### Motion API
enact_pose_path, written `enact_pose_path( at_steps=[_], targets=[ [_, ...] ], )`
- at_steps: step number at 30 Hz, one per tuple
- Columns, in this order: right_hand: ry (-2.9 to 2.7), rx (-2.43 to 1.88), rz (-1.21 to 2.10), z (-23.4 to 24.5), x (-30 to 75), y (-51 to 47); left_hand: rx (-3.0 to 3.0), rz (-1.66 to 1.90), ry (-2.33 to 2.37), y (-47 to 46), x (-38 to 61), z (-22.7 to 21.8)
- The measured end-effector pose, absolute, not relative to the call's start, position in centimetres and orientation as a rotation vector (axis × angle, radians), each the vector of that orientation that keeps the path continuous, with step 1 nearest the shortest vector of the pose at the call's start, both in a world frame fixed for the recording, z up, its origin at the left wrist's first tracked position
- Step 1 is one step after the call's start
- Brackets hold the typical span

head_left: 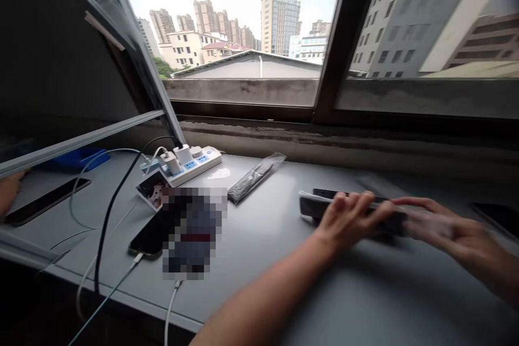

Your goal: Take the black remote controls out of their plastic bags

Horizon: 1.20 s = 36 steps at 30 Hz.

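Note:
My left hand [352, 219] is closed over a long black piece [311, 206] with a pale upper edge, just above the grey tabletop at the right. At the right end of that piece, my right hand [454, 232] grips it too; motion blurs these fingers, and something pale and filmy shows among them. What the black piece is, I cannot tell, as my hands cover much of it. Behind it, a second dark edge shows close by. A blurred clear plastic sleeve [379, 184] lies beyond my hands. Left of them rests a dark strip in clear plastic [255, 177].
A white power strip [203, 165] with chargers stands near the window. Before it lie a photo card [152, 189], a phone [148, 238] on a cable and a pixelated patch. Past a metal frame are another phone [48, 203], a blue tray [81, 159] and another person's arm [10, 189].

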State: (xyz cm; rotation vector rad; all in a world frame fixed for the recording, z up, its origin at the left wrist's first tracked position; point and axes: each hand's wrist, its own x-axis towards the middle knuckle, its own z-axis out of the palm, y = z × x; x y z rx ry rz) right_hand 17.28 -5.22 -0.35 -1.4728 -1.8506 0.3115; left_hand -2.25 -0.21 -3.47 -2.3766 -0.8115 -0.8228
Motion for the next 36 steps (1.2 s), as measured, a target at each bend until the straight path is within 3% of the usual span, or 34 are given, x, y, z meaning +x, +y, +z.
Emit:
enact_pose_path(
  at_steps=[8,20,27,36],
  targets=[
    [-1.634,-1.245,0.531,2.2,16.7,-4.7,-2.301,-0.82,-0.809,2.8,-4.1,-1.5],
    [-0.408,-1.155,0.566,1.9,21.8,-2.6,-2.064,-1.057,-1.443,4.6,-7.8,0.0],
    [-0.791,-1.185,0.848,1.2,18.4,-3.7,-2.117,-1.039,-1.731,2.1,-7.7,0.0],
    [-1.101,-1.317,1.148,-0.1,14.8,-4.5,-2.282,-1.024,-1.655,0.8,-6.5,0.8]
  ],
)
